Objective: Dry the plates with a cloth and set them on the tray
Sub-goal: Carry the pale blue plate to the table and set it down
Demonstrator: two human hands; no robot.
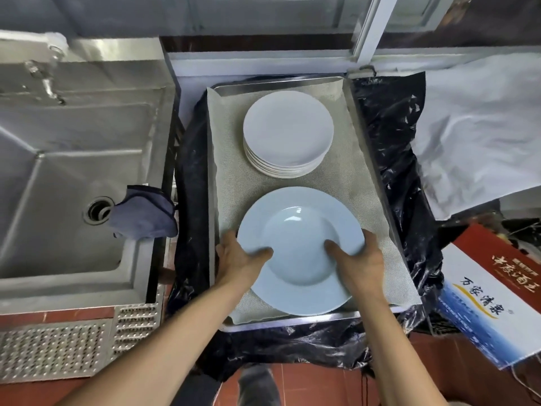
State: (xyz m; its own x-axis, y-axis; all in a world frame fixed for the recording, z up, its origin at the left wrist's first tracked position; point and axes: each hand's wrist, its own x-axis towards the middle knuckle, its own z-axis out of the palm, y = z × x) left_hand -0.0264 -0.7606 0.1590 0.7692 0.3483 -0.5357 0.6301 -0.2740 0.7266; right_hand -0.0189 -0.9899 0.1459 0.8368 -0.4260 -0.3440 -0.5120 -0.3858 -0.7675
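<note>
- A person's left hand (pixel 238 254) and right hand (pixel 358 257) grip a large pale-blue plate (pixel 301 250) by opposite sides of its rim, thumbs curled over the top surface, fingers hidden beneath.
- The plate sits low over the near half of the metal tray (pixel 355 96). Whether it rests on the woven liner (pixel 348 177) or hangs just above it cannot be told.
- At the far end of the tray stands a stack of white plates (pixel 288 133), apart from the blue plate, with bare liner between them.
- The blue-grey cloth (pixel 143 212) lies draped over the sink (pixel 58 177) edge, left of the tray, in neither hand.
- By these signs the step in hand looks like setting the plate down, with wiping judged done for this piece.
- To do it well: lower the plate level, both sides together, and keep it short of the stack so the rims do not knock.
- Fingers under the rim should slide outward only once the plate's weight is on the liner; a glazed rim may slip if one hand lets go early.
- Black plastic sheeting (pixel 389 121) surrounds the tray, and a printed carton (pixel 494 294) stands right of it.
</note>
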